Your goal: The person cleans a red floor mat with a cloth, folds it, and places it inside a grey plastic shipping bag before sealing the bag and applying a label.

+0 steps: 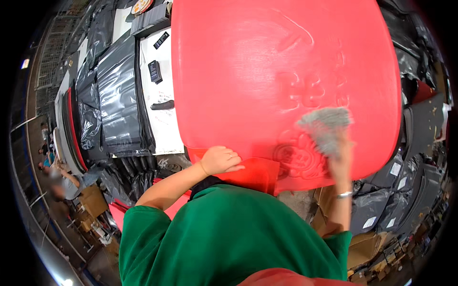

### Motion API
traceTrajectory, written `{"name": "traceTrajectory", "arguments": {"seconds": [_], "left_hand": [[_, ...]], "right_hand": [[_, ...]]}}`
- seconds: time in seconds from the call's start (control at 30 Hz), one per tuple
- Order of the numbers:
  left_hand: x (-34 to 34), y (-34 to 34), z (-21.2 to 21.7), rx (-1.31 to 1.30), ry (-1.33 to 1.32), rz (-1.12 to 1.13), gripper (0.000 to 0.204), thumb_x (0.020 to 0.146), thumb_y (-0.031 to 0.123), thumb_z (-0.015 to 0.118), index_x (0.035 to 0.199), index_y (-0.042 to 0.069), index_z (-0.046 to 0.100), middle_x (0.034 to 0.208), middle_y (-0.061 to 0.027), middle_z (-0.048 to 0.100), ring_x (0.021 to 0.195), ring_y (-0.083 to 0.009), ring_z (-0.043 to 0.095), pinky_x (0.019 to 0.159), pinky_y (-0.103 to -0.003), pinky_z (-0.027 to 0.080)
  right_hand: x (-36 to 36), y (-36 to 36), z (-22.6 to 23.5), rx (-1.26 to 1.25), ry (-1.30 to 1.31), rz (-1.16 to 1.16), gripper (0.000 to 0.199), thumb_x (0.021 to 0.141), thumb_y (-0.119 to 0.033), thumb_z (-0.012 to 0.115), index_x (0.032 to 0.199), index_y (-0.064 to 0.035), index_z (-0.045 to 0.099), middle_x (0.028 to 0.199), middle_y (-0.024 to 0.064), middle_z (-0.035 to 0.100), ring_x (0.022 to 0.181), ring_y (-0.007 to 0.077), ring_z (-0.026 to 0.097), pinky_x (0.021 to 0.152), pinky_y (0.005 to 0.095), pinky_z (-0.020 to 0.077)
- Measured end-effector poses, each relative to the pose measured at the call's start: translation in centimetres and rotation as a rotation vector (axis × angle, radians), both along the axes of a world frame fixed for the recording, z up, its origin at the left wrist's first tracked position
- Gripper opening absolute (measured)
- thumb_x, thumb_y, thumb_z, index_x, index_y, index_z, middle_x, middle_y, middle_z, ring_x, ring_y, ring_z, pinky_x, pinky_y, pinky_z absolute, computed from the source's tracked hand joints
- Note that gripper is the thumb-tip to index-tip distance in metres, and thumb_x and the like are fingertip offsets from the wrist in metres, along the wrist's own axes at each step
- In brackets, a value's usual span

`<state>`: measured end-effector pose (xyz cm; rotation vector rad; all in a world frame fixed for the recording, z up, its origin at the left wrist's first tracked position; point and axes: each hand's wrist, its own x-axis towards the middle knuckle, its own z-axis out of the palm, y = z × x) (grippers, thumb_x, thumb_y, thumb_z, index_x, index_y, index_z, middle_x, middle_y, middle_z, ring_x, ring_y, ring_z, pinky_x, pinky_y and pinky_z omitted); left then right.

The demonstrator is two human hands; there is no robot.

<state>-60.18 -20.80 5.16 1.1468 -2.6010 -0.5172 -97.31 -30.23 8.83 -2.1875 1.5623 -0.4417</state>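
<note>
A large glossy red sheet (229, 71) with rounded corners and raised shapes lies in front of me. My right hand (338, 155), blurred by motion, holds a grey cloth (327, 125) on its lower right part. Just below the cloth is an embossed round cartoon figure (300, 159). At the near edge my left hand (220, 160) is closed, its fingers curled over a thinner, darker red flap (257, 174) close to my body. How the flap joins the sheet is hidden by the hand and my shirt.
White paper (162, 128) left of the sheet carries a small black box (155, 72) and a black handle-like tool (162, 105). Black plastic-wrapped stacks (119, 95) lie farther left, with more wrapped packs (369, 209) at the right. A person (69, 183) is at the far left.
</note>
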Motion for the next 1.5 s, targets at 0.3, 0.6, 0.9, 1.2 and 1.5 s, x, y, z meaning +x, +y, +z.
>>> {"name": "traceTrajectory", "arguments": {"seconds": [0.3, 0.6, 0.9, 1.2, 1.5], "left_hand": [[0.2, 0.7, -0.3, -0.054, 0.13, -0.142, 0.028, 0.082, 0.036, 0.054, 0.063, 0.015, 0.054, 0.061, -0.0003, 0.053, 0.06, -0.0181, 0.054, 0.056, -0.031, 0.041], [0.3, 1.7, -1.3, -0.276, 0.336, -0.306, 0.027, 0.079, 0.036, 0.06, 0.067, 0.014, 0.048, 0.061, 0.0012, 0.048, 0.059, -0.0142, 0.051, 0.052, -0.028, 0.04], [0.2, 1.9, -1.0, -0.296, 0.27, -0.279, 0.031, 0.079, 0.036, 0.06, 0.064, 0.014, 0.045, 0.059, 0.0015, 0.045, 0.058, -0.0129, 0.05, 0.051, -0.026, 0.039], [0.4, 1.1, -1.0, -0.209, 0.208, -0.258, 0.029, 0.08, 0.037, 0.059, 0.066, 0.014, 0.048, 0.06, -0.0001, 0.047, 0.057, -0.0146, 0.051, 0.053, -0.028, 0.041], [0.0, 1.3, -0.7, -0.155, 0.124, -0.236, 0.029, 0.079, 0.034, 0.061, 0.065, 0.013, 0.047, 0.06, -0.0004, 0.048, 0.057, -0.0159, 0.053, 0.051, -0.029, 0.041]], "right_hand": [[25.4, -7.0, -3.4, -0.221, -0.167, 0.262, 0.046, 0.068, 0.0, 0.057, 0.113, -0.0088, 0.057, 0.126, 0.0132, 0.049, 0.119, 0.0321, 0.041, 0.101, 0.0445, 0.0312], [26.6, -1.0, -0.9, -0.223, -0.217, 0.625, 0.031, 0.072, -0.006, 0.055, 0.101, -0.0115, 0.065, 0.116, 0.0096, 0.056, 0.109, 0.0288, 0.05, 0.093, 0.0408, 0.0397], [30.0, 2.7, -1.8, -0.089, -0.226, 0.672, 0.026, 0.072, -0.002, 0.051, 0.091, -0.011, 0.067, 0.099, 0.0137, 0.057, 0.102, 0.028, 0.051, 0.091, 0.0416, 0.0392], [21.9, -7.8, 0.1, 0.677, -1.377, -0.127, 0.032, 0.092, -0.021, 0.041, 0.103, 0.003, 0.059, 0.114, 0.012, 0.058, 0.093, 0.0218, 0.058, 0.078, 0.0371, 0.0503], [7.9, 1.8, 3.4, 0.388, -1.103, -0.347, 0.022, 0.084, -0.007, 0.048, 0.1, 0.0014, 0.06, 0.093, 0.0133, 0.061, 0.079, 0.0232, 0.061, 0.069, 0.0344, 0.0525]]}}
